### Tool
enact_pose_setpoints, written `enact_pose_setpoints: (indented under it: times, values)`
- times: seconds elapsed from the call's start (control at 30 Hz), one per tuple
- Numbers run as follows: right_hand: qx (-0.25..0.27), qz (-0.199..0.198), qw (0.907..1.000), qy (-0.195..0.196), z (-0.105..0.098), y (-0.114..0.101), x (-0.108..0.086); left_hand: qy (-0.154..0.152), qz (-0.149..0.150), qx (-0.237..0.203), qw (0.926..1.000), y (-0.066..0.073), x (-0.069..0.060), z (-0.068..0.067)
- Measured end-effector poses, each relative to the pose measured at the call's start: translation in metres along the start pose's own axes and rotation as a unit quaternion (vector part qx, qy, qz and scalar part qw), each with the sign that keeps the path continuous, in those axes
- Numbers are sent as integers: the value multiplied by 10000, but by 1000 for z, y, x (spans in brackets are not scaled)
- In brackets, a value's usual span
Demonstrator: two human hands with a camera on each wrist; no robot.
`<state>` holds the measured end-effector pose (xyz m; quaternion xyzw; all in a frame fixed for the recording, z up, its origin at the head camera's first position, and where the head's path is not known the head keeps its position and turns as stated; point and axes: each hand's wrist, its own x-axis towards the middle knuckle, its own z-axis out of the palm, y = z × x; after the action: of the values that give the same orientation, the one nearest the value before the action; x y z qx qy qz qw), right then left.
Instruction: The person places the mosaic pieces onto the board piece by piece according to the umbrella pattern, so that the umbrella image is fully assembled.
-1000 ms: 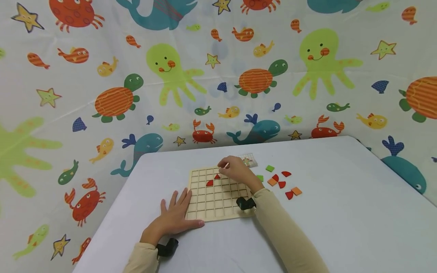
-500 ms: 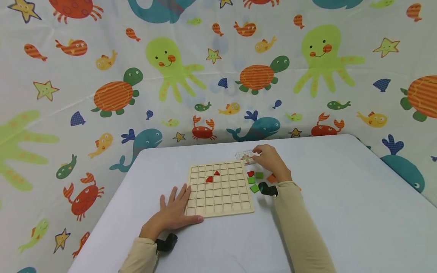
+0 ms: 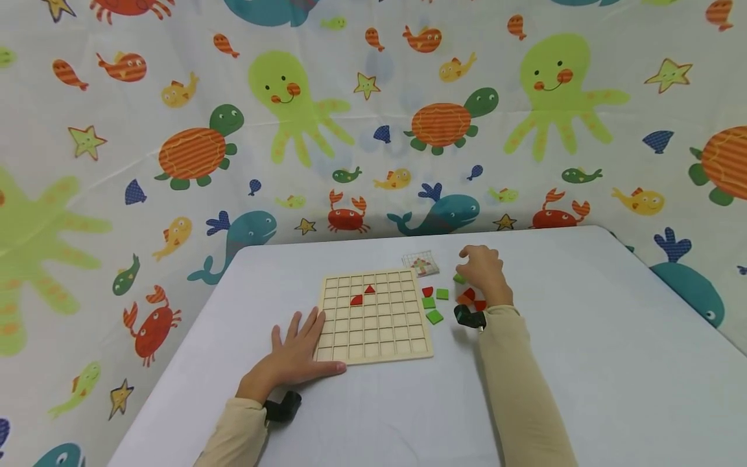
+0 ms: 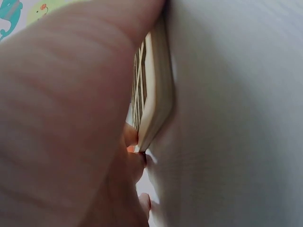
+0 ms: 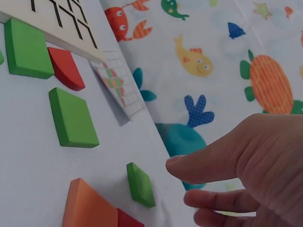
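The wooden grid board (image 3: 373, 331) lies on the white table with a red quarter-round piece (image 3: 356, 300) and a red triangle (image 3: 370, 289) in its squares. My left hand (image 3: 286, 357) rests spread at the board's lower left corner, its thumb along the front edge; the left wrist view shows the hand (image 4: 61, 113) against the board's side (image 4: 158, 80). My right hand (image 3: 486, 269) hovers over the loose pieces right of the board. In the right wrist view its thumb and fingers (image 5: 189, 182) are apart and hold nothing, beside a green square (image 5: 140, 184).
A pattern card (image 3: 421, 263) lies behind the board's right corner. Green squares (image 3: 434, 316), red quarter-rounds (image 3: 428, 292) and an orange piece (image 5: 87, 208) lie loose right of the board. A curtain with sea animals hangs behind the table.
My right hand has moved from above the board's back edge, past the card, to the right over the loose pieces. My left hand has stayed at the board's corner. The head view has tilted slightly.
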<state>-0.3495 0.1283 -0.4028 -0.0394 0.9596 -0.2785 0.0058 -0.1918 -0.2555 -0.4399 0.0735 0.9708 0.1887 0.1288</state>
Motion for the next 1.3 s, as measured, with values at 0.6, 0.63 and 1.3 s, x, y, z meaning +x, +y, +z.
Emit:
enact_pose_setpoints:
  times: [0.6, 0.63, 1.3]
  values:
    - [656, 515, 9947, -598, 13, 22, 4, 75, 8, 60, 10000, 6, -1, 2]
    - [687, 537, 9940, -655, 13, 22, 3, 62, 6, 65, 10000, 6, -1, 2]
    - [681, 687, 9875, -1241, 6, 10, -4, -9, -39, 29, 10000, 1, -3, 1]
